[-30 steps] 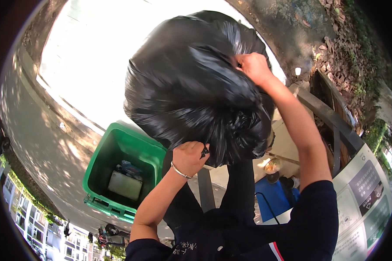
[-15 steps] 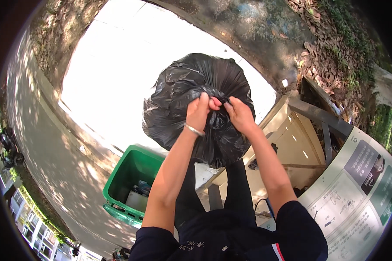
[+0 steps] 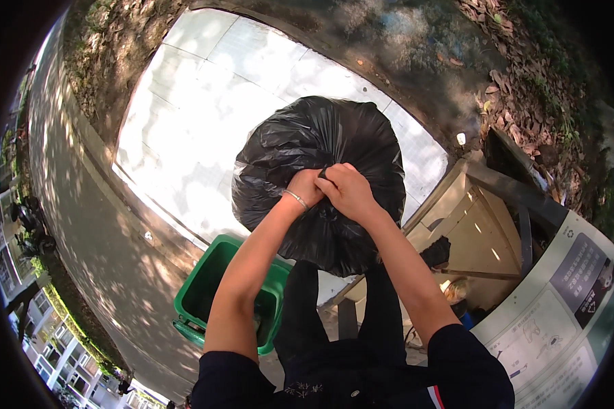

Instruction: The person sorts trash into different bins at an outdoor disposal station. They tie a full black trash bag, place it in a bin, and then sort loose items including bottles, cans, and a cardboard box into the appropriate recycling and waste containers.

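A full black garbage bag (image 3: 266, 160), round and bulging, stands in front of my legs with its top gathered into folds. My left hand (image 3: 304, 187), with a bracelet at the wrist, is closed on the gathered neck of the bag. Pressed against it, my right hand (image 3: 348, 191) also grips the neck, its fingers wrapped over a short bit of black plastic. How the plastic runs inside the fingers is hidden. Left of my legs an open green trash bin (image 3: 218, 264) stands partly behind my left forearm.
Beneath the bag lies a pale tiled slab (image 3: 177, 102). On the right stand a beige panelled enclosure (image 3: 488, 221) with a dark frame and a printed signboard (image 3: 552, 307). Dry leaves (image 3: 515, 109) cover the far right ground; a paved path (image 3: 82, 225) runs along the left.
My hands have come together at the bag's neck, the right one now against the left. In the picture, bag and bin sit slightly lower and further right.
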`<state>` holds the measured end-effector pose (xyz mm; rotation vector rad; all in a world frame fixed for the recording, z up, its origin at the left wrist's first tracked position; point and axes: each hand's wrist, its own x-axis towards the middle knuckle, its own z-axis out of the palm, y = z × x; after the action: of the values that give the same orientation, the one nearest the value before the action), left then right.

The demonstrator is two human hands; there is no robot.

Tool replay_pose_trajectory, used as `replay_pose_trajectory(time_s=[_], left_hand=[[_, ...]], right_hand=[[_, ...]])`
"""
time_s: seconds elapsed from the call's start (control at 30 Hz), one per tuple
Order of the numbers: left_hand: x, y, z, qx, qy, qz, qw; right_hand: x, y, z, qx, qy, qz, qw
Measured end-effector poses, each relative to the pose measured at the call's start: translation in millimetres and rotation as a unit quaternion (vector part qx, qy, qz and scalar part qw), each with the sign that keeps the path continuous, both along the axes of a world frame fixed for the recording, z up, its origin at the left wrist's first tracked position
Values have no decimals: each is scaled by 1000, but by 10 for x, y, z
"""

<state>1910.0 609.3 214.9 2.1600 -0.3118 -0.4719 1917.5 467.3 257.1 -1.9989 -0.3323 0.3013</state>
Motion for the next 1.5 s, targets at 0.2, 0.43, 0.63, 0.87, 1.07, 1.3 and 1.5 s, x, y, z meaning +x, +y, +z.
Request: replay_pose_trajectory(time_s=[0.2, 0.43, 0.63, 0.87, 1.07, 1.3, 1.5], left_hand=[[-198, -130, 157, 6, -50, 40, 998], [-229, -116, 257, -5, -45, 23, 999], [-222, -81, 205, -266, 344, 213, 875], [-356, -135, 163, -269, 341, 219, 874], [7, -81, 212, 85, -206, -10, 975], [-7, -171, 187, 104, -250, 98, 958], [-231, -65, 317, 56, -174, 99, 978]], right_hand=[[135, -327, -280, 89, 41, 17, 995], [228, -552, -279, -99, -17, 196, 975], [-49, -707, 83, -134, -111, 152, 973], [43, -504, -86, 78, 141, 55, 985], [349, -178, -668, 188, 308, 168, 917], [478, -239, -694, 211, 420, 197, 860], [595, -345, -143, -59, -73, 275, 957]])
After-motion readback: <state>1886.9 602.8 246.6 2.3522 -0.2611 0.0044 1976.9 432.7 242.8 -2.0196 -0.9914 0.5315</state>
